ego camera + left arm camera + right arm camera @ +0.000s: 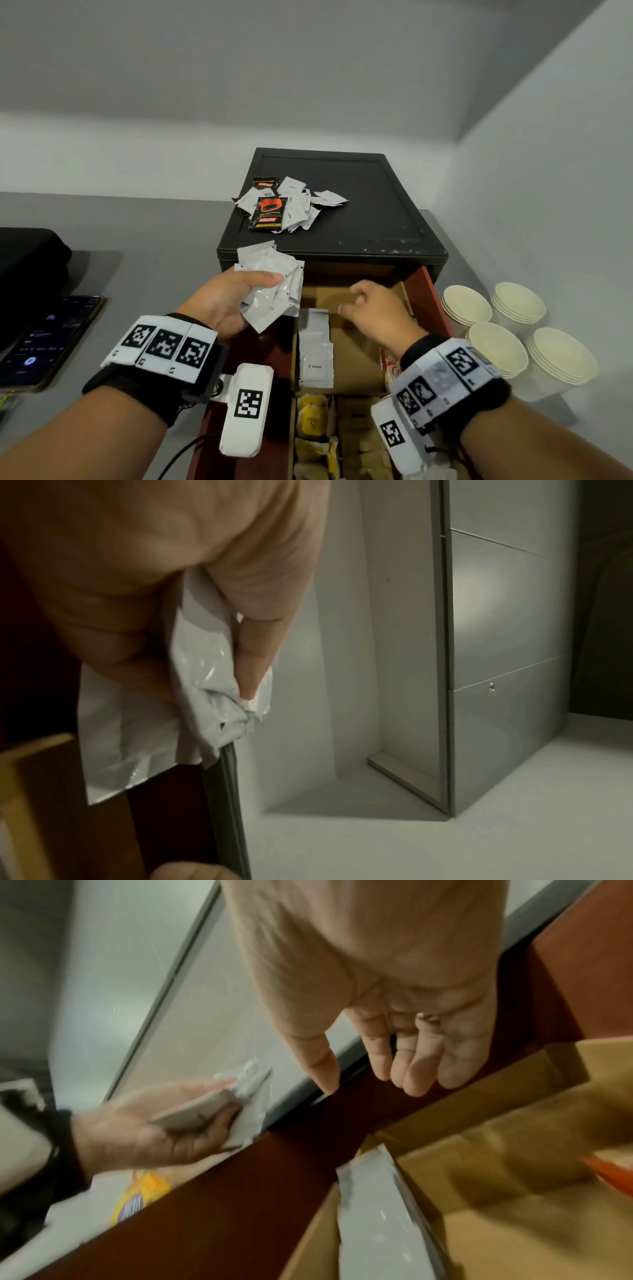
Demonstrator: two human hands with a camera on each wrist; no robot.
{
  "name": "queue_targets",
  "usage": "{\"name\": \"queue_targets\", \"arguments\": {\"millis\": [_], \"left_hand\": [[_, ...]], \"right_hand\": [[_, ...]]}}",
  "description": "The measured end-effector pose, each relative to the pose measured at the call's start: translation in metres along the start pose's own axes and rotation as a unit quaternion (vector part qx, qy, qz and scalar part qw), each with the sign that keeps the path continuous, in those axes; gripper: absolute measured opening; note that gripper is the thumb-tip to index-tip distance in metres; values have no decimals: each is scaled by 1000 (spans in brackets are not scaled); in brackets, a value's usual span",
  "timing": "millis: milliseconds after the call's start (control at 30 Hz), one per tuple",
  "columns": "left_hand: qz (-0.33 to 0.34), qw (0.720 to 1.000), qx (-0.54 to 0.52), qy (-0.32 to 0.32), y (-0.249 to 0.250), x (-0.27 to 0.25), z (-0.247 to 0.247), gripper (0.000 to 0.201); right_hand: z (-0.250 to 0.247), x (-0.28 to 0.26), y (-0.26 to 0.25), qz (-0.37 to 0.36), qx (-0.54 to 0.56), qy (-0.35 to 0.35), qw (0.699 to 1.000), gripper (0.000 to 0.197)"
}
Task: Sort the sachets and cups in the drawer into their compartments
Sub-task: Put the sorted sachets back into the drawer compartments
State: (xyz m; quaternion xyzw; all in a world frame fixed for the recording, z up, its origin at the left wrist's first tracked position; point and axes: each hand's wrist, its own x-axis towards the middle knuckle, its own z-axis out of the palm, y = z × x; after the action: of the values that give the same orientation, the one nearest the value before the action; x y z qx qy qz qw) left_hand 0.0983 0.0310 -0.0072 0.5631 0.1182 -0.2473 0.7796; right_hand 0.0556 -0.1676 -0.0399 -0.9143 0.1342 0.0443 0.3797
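Note:
My left hand (236, 301) grips a bunch of white sachets (274, 287) above the left edge of the open red-brown drawer (428, 298); the same white sachets (192, 696) show pinched under the thumb in the left wrist view. My right hand (373, 308) hovers empty over the cardboard compartment (356, 356), fingers loosely curled (404, 1066). White cream sachets (315, 349) lie stacked along that compartment's left side. Yellow sachets (311, 421) fill a nearer compartment. A mixed pile of white and black-orange sachets (287, 205) sits on the black cabinet top (359, 205).
Stacks of cream paper cups (507, 329) stand on the grey counter right of the drawer, by the wall. A phone (44, 342) lies at the left with a black case (27, 260) behind it.

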Motion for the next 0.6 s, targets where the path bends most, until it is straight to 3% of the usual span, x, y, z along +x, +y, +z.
{"name": "queue_targets", "arguments": {"millis": [100,233,333,467,600], "left_hand": [[6,1000,-4,-25,-1,-5,15,31],[-5,996,-11,-87,-5,-18,40,18],[-10,993,-6,-114,-15,-21,55,19],[-41,992,-56,-108,-28,-20,65,21],[-67,983,-111,-126,-36,-17,64,31]], "right_hand": [[-16,-8,-4,-1,141,6,990,38],[-25,-27,-18,-31,347,-91,933,51],[-21,-30,-19,-56,365,-126,921,71],[-14,-27,-7,-60,365,-76,926,37],[-11,-26,6,-35,355,-76,931,31]]}}
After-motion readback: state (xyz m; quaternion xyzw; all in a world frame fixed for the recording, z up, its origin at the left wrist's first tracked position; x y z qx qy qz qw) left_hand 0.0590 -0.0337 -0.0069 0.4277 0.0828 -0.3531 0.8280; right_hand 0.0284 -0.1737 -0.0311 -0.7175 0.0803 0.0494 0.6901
